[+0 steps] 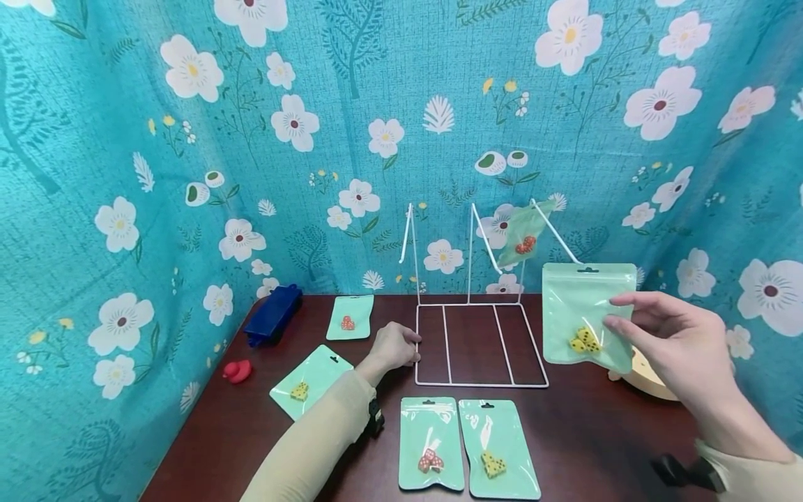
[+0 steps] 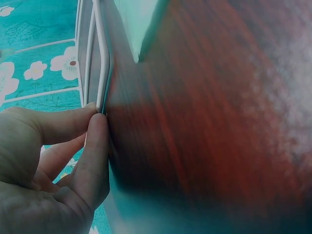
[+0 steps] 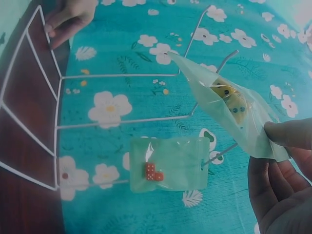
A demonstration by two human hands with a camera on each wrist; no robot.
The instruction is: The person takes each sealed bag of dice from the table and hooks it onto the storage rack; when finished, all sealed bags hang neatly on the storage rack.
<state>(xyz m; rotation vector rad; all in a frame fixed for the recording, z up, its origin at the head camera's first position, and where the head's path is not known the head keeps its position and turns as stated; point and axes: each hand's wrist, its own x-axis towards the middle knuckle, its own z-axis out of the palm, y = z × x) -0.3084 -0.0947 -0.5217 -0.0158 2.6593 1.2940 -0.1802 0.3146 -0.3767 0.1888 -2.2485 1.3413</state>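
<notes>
My right hand [image 1: 680,341] pinches the right edge of a pale green zip bag [image 1: 558,307] with yellow dice [image 3: 236,108] inside. In the head view the bag's top, with its hang hole, overlaps the front tip of the right-hand hook on a white wire rack [image 1: 482,384]. Farther back on that hook hangs a green bag [image 3: 183,165] of red dice. My left hand [image 1: 392,346] pinches the rack's left base wire between thumb and finger, as the left wrist view [image 2: 100,92] shows. The rack's other two hooks carry nothing.
Two green bags, one with red dice [image 1: 431,422] and one with yellow dice [image 1: 502,429], lie before the rack. Left are another yellow-dice bag [image 1: 314,369], a red-dice bag [image 1: 351,307], a blue box [image 1: 274,314] and a red duck [image 1: 237,371]. A round beige object [image 1: 649,376] sits behind my right hand.
</notes>
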